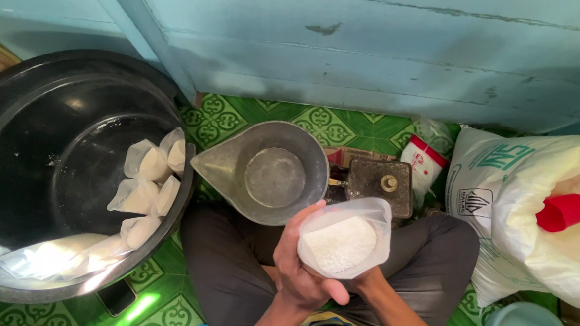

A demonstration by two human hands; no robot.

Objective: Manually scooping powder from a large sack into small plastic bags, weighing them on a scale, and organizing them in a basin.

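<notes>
At the far left sits a large black tub [58, 162] on the green patterned floor [179, 314]. Inside it, against its right wall, lie several small filled plastic packets [149, 190] of white grain, piled loosely and touching one another; a sheet of clear plastic lies along the tub's near edge.

Just right of the tub, in front of your crossed legs, a round metal scoop pan [264, 171] rests with its pouring spout pointing left toward the tub. The pan looks empty apart from a dusting of white. Beside it on the right is the dark body of a small weighing scale [377, 181].

Near you, at the centre, you hold a clear plastic bag [345, 236] partly filled with white grain. Its mouth is open and faces up and away from you, so its long axis runs from your lap toward the scale. Your left hand [302, 261] is the grip you can see: fingers wrapped closed around the bag's left side and bottom. Your right hand [369, 281] is under the bag, mostly hidden; I cannot tell whether it grips. The bag lies right of the tub, with the left hand nearer to it.

At the far right stands a big white sack [537, 216], open, full of white grain, with a red scoop [564, 211] stuck in it.
</notes>
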